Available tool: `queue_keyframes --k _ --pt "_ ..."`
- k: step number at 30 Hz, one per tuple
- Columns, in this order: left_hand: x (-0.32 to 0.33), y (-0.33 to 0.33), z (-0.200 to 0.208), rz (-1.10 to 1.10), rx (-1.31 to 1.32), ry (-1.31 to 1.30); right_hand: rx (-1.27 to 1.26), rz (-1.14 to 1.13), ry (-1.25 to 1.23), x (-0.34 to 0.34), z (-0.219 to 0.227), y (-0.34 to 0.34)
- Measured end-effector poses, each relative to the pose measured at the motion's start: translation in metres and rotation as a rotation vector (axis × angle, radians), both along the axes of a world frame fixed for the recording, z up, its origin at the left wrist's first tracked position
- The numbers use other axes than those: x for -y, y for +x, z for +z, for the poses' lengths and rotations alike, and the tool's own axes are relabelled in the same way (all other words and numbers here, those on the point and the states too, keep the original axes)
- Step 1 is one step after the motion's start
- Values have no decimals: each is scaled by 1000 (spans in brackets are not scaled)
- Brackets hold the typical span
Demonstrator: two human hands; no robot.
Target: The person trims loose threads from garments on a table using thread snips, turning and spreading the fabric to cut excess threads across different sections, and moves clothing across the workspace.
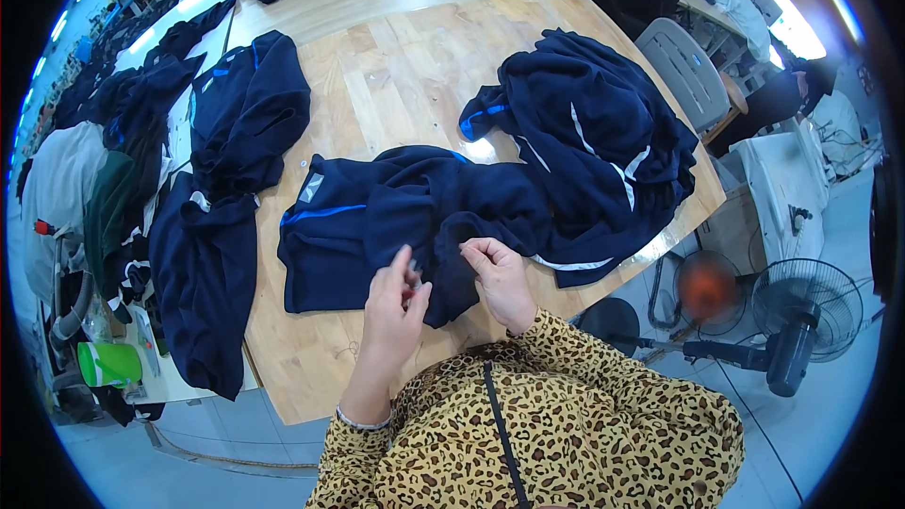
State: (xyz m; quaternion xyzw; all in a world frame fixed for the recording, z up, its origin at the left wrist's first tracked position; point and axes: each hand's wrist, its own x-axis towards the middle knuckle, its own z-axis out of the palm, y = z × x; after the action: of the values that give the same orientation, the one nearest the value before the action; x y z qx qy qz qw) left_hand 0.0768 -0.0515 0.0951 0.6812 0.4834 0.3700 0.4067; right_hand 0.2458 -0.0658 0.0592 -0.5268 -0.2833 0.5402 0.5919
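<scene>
Two bare hands meet over a navy garment point(396, 193) spread near the edge of a wooden table point(377, 75), seen from the head camera. The right hand point(501, 285) pinches the garment's dark edge between thumb and fingertips; the left hand point(396, 306), thumb apart from its bent fingers, hovers just beside the cloth, and from where I stand I cannot tell whether it grips something small. A blue stripe and a grey patch mark the garment's left end. To its right sits a heaped navy pile point(603, 132) with white piping; to its left, more clothes point(250, 104). Beyond the table's right side stand a chair point(679, 71) and a fan point(806, 311).
</scene>
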Motion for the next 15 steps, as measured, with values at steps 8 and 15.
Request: queue_keyframes --k 8,15 --pt "11 20 13 -66 -437 60 9 -150 28 2 -8 -18" --pt "5 26 13 -70 -554 64 220 -127 104 4 -5 -19"
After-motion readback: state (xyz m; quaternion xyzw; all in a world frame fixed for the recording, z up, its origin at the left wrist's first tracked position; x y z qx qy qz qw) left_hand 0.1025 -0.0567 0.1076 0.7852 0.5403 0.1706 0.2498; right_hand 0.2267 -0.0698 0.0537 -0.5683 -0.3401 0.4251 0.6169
